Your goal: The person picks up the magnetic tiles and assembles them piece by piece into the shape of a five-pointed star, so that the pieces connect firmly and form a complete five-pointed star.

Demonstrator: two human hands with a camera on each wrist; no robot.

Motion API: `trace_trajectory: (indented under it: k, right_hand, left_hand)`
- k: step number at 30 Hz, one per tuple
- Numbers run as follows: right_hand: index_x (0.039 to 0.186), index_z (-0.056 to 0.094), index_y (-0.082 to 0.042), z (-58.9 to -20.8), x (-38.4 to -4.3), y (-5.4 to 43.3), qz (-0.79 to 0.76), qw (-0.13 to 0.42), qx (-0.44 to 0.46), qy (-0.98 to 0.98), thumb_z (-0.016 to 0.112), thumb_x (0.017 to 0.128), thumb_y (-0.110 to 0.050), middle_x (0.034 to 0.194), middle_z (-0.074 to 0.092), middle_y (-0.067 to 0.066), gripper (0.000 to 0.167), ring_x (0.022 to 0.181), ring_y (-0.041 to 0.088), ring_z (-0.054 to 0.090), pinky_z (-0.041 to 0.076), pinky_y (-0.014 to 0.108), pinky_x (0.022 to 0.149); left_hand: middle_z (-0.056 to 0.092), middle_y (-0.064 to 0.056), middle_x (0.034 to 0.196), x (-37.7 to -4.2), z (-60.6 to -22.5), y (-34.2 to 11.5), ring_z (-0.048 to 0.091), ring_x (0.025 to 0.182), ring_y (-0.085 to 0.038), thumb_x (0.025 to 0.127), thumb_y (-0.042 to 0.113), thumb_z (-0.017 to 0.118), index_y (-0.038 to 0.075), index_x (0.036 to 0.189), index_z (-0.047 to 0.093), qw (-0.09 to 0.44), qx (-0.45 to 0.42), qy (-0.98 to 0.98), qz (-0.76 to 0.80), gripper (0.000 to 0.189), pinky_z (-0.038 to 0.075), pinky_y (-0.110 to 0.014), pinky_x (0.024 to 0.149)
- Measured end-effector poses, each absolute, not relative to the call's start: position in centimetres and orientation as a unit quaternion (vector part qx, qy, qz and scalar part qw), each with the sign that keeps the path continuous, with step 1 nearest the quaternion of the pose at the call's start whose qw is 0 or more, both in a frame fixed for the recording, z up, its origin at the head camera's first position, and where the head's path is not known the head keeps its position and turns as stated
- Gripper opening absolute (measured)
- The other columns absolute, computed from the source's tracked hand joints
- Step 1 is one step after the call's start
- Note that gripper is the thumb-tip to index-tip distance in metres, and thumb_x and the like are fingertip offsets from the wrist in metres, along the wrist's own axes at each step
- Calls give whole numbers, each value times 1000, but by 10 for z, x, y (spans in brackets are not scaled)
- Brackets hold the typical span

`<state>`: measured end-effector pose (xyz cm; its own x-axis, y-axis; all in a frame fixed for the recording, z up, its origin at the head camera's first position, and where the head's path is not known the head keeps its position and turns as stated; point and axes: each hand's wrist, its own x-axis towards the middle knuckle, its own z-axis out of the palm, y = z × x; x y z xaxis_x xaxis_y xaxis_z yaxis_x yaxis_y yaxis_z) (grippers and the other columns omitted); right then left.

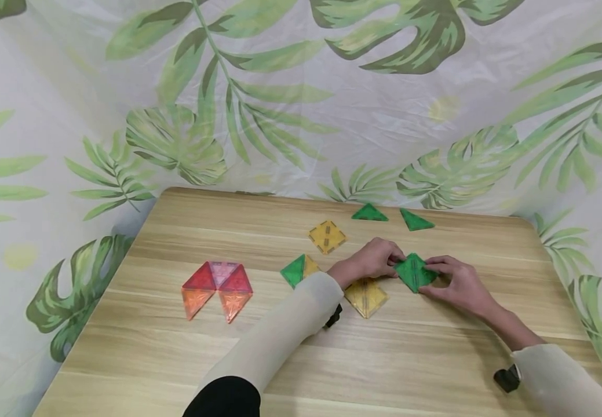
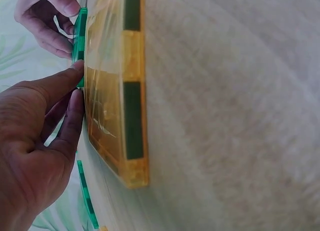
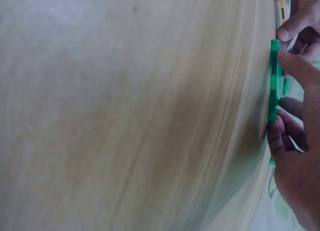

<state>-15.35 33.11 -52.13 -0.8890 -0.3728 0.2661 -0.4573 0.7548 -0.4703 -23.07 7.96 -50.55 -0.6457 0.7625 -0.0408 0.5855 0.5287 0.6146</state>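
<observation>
Well to the left of the left fingers, a low arch of translucent triangles (image 1: 221, 275) is laid out: two red, one pink between them, and an orange one below each red. Nearer those fingers, a green-and-yellow square (image 1: 296, 270) is partly covered by the left sleeve (image 1: 285, 324). Beyond and left of them, a far yellow square (image 1: 327, 236) is set apart, marked with dark bars. Just nearer the wearer than the left fingers, a near yellow square (image 1: 371, 298) is seen, crossed by a dark seam. By the left hand (image 1: 371, 259), thumb and finger pinched, the left corner of a green diamond (image 1: 414, 272) is held. It is glossy, translucent and deep green, split by a dark lengthwise seam; its thin edge is banded with dark strips. Beyond both hands' fingers, two green triangles (image 1: 369, 212) are placed apart. The diamond's right side is pinched between the thumb and fingers of the right hand (image 1: 459, 284), so it is gripped between both hands, low over the tabletop (image 1: 363, 370); contact cannot be told.
</observation>
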Motion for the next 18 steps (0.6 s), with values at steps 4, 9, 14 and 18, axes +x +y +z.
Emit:
trace_trajectory:
  k: [4,9,14,18]
  right_hand:
    - [108,82,-2,-519,-156,334,264,81,234,-932,99,74,-22,117,75,12,42,105,33,73,55,23,86]
    - [110,79,3,-511,-170,340,277,95,235,-927,95,78,-12,114,75,17,39,98,35,74,62,39,82]
    - [116,75,8,-503,-197,343,290,90,200,-932,86,89,-11,116,73,25,35,95,40,74,61,56,81]
    - [119,74,10,-501,-215,341,281,88,176,-939,82,94,-13,117,72,30,35,94,45,74,61,60,82]
  left_hand:
    - [74,-4,127,-230,-503,81,69,102,-6,92,15,85,8,130,76,160,396,857,288,39,50,-9,82]
    - [72,-5,131,-237,-496,74,67,115,-13,101,21,75,7,134,73,130,399,869,263,36,51,-19,100]
    - [62,-8,149,-256,-490,56,51,144,-23,106,20,66,6,143,64,69,343,907,237,40,38,-32,122]
    - [47,-12,162,-270,-490,45,41,153,-27,108,24,62,7,153,53,65,318,923,204,49,32,-37,126]
